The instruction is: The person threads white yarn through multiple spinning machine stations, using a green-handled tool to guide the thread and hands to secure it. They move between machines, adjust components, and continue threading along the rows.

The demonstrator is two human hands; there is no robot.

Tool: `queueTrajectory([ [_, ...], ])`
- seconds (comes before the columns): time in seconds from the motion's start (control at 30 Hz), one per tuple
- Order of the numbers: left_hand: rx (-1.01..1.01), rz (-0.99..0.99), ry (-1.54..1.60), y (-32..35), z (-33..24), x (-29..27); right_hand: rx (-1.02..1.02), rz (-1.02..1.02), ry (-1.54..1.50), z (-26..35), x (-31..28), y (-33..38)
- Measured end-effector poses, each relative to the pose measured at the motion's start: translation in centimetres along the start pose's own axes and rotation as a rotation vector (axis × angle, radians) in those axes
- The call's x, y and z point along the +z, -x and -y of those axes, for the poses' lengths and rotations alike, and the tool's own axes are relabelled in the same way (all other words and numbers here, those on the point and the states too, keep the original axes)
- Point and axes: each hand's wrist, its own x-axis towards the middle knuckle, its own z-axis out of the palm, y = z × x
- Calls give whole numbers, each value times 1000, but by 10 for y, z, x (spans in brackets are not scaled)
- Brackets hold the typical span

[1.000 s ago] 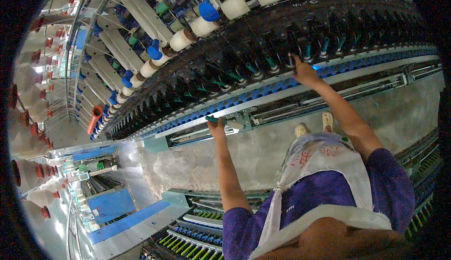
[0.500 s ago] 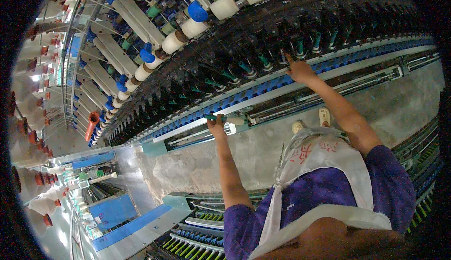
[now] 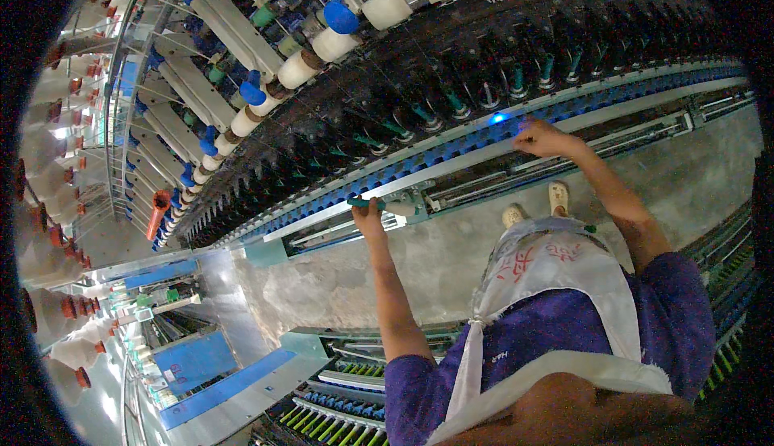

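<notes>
My left hand [image 3: 368, 220] is closed around a green yarn bobbin [image 3: 395, 206], held level over the machine's front edge; its right end looks pale, as if wound with yarn. Just in front of the blue rail [image 3: 439, 154] is my right hand [image 3: 542, 138], its fingers curled together. Whether anything thin is between them is too small to make out. To its left a blue light [image 3: 499, 118] glows on the rail. Behind the light stands a bare spindle [image 3: 487, 97], while green bobbins [image 3: 518, 81] sit on the neighbouring spindles.
White rollers with blue caps [image 3: 340, 17] run along the frame above the spindles. An orange tube [image 3: 158, 214] hangs at the left. Another machine with rows of yellow-green bobbins [image 3: 330, 423] lies behind me. Grey floor [image 3: 322, 285] forms the aisle between.
My right hand has drawn back from the spindle row, toward me and slightly right, with its fingers now curled. The blue light now shows. My left hand has barely moved, still holding the bobbin.
</notes>
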Motion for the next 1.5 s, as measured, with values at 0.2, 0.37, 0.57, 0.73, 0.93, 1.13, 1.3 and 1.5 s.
queueTrajectory([
  [0.2,22,29,-32,-9,0,15,265,-429,325,-2,19,-41],
  [0.37,143,34,10,-22,-7,34,278,-468,463,-12,36,-75],
  [0.57,84,174,-368,-15,-58,34,314,-388,565,2,30,-41],
  [0.73,192,530,-43,53,-130,98,-87,-629,402,30,-11,-26],
  [0.93,628,615,78,99,-181,217,-194,-577,-166,54,-66,-55],
  [1.13,604,531,6,72,-188,290,72,-199,-882,76,-117,-58],
  [1.3,532,304,-356,63,-152,343,-90,-349,-828,118,-155,-48],
  [1.5,605,95,-539,62,-63,365,-310,-455,-743,157,-191,-26],
])
